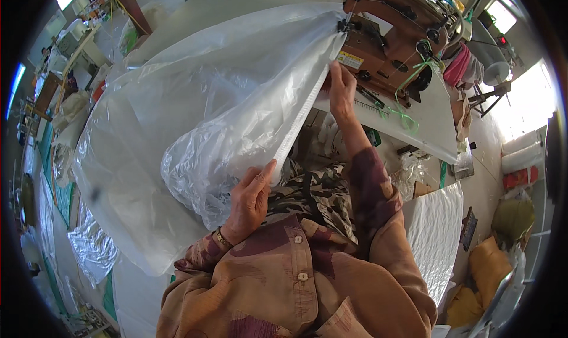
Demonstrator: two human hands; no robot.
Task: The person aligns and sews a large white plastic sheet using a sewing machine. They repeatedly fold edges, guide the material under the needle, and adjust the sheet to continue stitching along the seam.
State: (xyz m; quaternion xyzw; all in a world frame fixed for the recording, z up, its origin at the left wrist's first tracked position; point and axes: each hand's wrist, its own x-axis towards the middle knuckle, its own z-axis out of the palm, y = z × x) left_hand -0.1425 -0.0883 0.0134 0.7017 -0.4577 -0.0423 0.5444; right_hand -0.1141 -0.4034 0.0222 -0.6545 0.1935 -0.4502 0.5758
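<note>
A big translucent plastic sheet (183,83) spreads over the table on my left and bunches up in crinkled folds near my lap. Its white, folded-looking edge runs straight from the needle area of a brown sewing machine (378,48) down toward me. Low on that edge, my left hand (248,199) pinches the plastic between thumb and fingers. Closer to the machine, my right hand (342,92) grips the same edge with its fingers closed. The sheet's far corner gathers at the black presser foot (344,26), where the stitching point itself is too small to make out.
Beside the machine, a pale table top (423,125) carries a black pen-like tool (371,97) and loose green string (408,122). A silvery white sheet (435,237) hangs at my right. Orange-brown sacks (488,267) lie on the floor farther right.
</note>
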